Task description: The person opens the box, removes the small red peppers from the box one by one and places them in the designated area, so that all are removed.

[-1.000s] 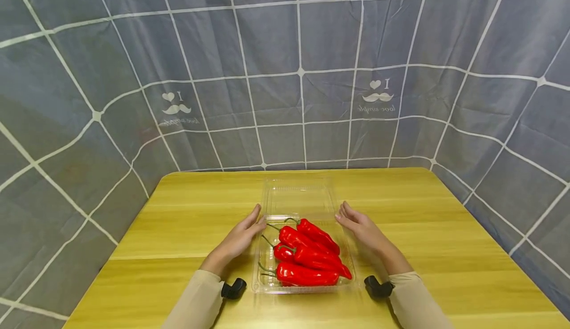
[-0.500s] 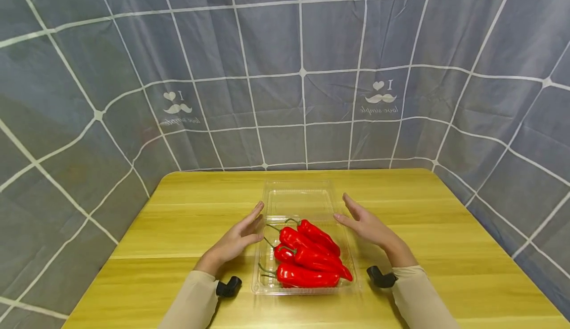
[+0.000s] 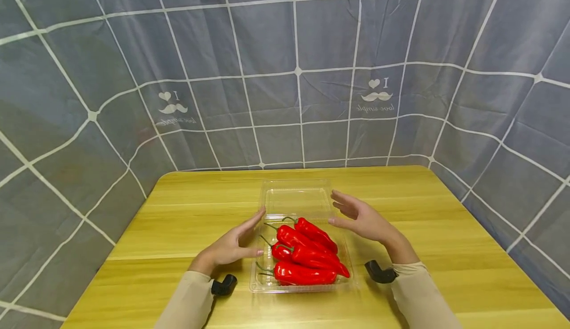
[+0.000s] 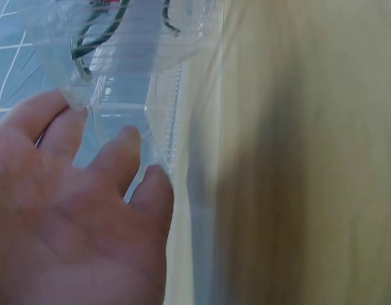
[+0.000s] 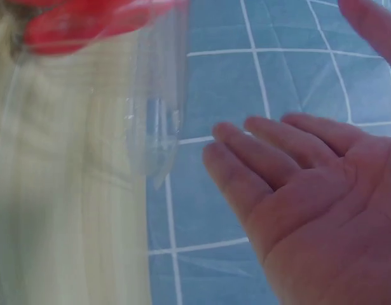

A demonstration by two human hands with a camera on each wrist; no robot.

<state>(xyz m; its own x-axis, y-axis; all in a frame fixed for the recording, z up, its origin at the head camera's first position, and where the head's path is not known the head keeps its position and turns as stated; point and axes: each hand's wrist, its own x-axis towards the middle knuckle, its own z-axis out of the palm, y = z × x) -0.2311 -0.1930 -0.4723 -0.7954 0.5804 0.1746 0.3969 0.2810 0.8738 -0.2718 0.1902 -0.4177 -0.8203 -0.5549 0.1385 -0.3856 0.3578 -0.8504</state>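
A clear plastic clamshell container [image 3: 262, 285] stands on the table with its lid [image 3: 294, 200] folded back, away from the person. Inside lie several glossy red peppers [image 3: 307, 273], their green stems toward the left. My left hand [image 3: 227, 247] is at the container's left side, fingers stretched forward and thumb tip over the left rim. In the left wrist view its fingertips [image 4: 128, 136] come right up to the clear wall. On the other side, my right hand [image 3: 367, 222] is raised by the hinge corner, fingers extended and holding nothing. The right wrist view shows its palm [image 5: 329, 216] apart from the plastic.
The yellow wood-grain table [image 3: 200, 185] spreads around the container. A grey curtain with white grid lines [image 3: 276, 96] hangs behind and along both sides. A black wrist mount [image 3: 224, 285] sits under each forearm.
My right hand has risen and moved forward and left beside the hinge. The left hand's thumb has spread from its fingers toward the near rim. Container and peppers stay in place.
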